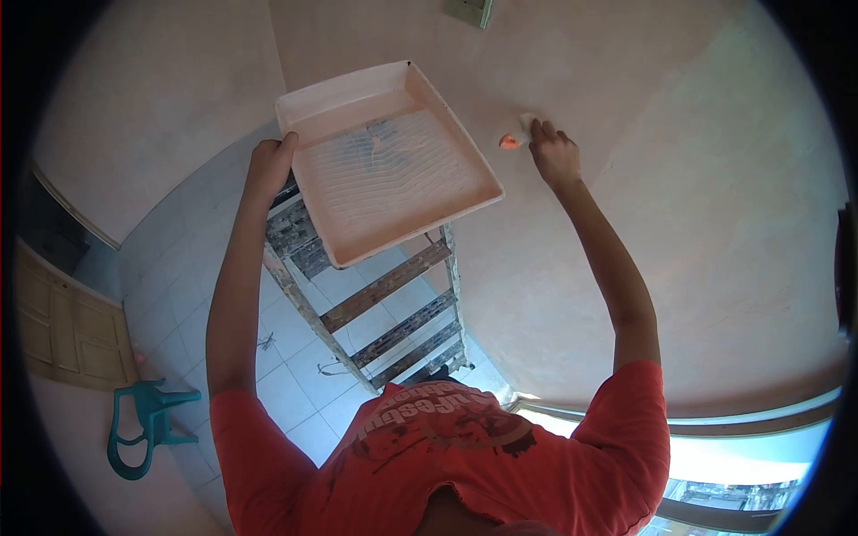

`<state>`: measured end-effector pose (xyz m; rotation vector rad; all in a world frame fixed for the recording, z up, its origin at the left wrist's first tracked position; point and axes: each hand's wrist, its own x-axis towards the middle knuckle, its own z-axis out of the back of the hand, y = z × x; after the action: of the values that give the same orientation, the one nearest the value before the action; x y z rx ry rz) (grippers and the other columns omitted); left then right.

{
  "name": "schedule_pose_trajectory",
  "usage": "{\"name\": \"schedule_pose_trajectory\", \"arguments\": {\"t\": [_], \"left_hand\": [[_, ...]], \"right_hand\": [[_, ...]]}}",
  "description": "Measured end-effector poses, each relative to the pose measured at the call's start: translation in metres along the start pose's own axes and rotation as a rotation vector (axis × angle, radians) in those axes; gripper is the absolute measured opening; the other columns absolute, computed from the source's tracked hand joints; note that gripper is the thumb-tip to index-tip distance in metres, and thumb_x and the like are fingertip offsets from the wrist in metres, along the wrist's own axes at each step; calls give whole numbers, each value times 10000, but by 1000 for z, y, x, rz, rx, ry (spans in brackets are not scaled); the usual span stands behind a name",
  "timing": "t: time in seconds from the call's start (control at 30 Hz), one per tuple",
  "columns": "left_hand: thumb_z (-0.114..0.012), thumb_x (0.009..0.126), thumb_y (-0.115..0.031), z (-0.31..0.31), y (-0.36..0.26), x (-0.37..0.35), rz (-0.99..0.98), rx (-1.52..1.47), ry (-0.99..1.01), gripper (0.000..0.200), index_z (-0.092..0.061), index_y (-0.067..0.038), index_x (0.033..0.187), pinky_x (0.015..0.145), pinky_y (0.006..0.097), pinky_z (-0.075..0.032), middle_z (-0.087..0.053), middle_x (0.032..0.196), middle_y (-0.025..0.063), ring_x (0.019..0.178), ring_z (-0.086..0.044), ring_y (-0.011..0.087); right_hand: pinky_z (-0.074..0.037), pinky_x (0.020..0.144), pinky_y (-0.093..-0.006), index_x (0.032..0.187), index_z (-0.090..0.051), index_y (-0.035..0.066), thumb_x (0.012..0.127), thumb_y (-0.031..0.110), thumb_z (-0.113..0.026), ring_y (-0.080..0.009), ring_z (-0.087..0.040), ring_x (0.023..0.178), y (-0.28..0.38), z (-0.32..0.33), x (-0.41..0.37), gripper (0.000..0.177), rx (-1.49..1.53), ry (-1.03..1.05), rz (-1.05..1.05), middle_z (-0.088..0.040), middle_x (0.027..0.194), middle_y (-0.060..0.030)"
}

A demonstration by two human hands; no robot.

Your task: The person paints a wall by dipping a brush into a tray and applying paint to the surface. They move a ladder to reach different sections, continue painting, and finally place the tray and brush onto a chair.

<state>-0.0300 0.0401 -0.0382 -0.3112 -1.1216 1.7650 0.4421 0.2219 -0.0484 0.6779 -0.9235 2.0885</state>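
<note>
My left hand (271, 170) grips the left rim of a paint tray (483, 183), thumb over the edge. The tray is coated in pale peach paint, with wet paint streaked over its ribbed slope and a greyish patch showing through. It is held above the top of a wooden stepladder (384, 288) spattered with paint. Out to the right, my right hand (556, 154) is closed around a small whitish tool with an orange end (509, 141), close to the peach wall (706, 232). Fingers hide most of this tool, and I cannot tell its kind.
Below the ladder lies a pale tiled floor (295, 384). A green plastic chair (150, 420) stands at the lower left near a wooden door (76, 326). Bright window openings (715, 460) are at the lower right. A switch plate (469, 11) is on the wall above.
</note>
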Motion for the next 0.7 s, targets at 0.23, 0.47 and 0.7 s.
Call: {"name": "schedule_pose_trajectory", "arguments": {"t": [0.23, 0.47, 0.7], "left_hand": [[-510, 891, -475, -1, -1, -2, -2, -33, -1, 659, -653, 162, 805, 764, 447, -488, -662, 780, 307, 786, -680, 362], [-506, 890, -478, -1, 5, 2, -21, 28, -4, 653, -650, 151, 788, 765, 452, -485, -658, 783, 317, 772, -667, 385], [-518, 891, -469, -1, -1, -2, -2, -22, 3, 640, -656, 148, 795, 763, 444, -486, -668, 789, 301, 769, -668, 367]], "right_hand": [[-579, 586, -340, 897, -638, 34, 803, 101, -650, -260, -690, 737, 18, -43, -31, 116, -205, 261, 184, -636, 884, -77], [-587, 681, -476, 963, -657, 85, 871, 117, -614, -336, -708, 763, 43, -88, -126, 107, 161, 665, 27, -653, 912, -106], [-572, 592, -420, 1158, -596, 123, 859, 185, -675, -291, -689, 717, -31, 22, 11, 316, 42, 118, -67, -613, 924, -80]]}}
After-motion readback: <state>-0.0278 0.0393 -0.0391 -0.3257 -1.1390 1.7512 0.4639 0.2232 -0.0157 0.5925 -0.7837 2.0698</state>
